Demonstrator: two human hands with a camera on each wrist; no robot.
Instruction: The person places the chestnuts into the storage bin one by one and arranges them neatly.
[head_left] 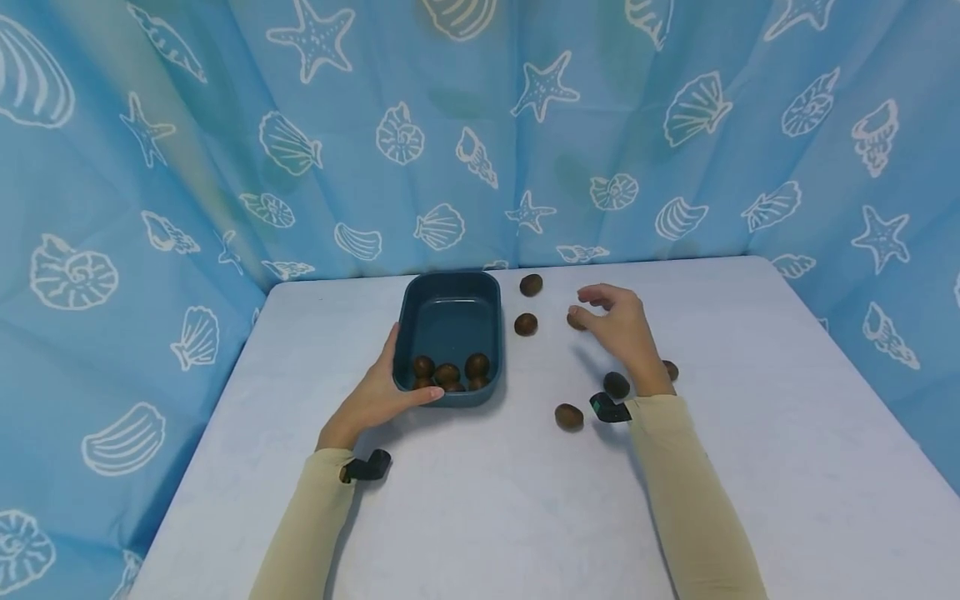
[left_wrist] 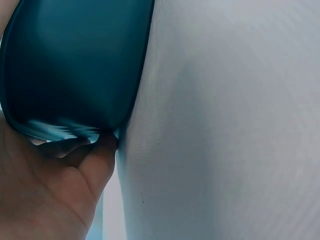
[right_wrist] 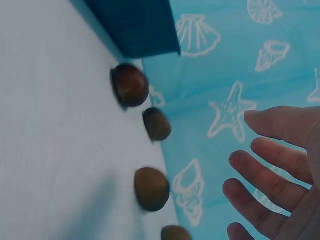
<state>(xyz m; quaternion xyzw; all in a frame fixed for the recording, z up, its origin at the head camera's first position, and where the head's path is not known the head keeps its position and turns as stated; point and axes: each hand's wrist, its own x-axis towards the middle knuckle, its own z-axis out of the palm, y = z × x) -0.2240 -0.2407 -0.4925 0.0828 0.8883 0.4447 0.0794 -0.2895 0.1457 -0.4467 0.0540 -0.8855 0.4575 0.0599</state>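
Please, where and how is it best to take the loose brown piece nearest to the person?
With the nearby right hand, I would pinch the brown piece by opposite sides, coming from above: it is rounded, without handle, resting on the white table, its top uncovered, while a darker piece lies to its right.

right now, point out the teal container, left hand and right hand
Teal container (head_left: 459,325), head view: bare inner floor
Left hand (head_left: 372,394), head view: back of hand
Right hand (head_left: 622,329), head view: back of hand
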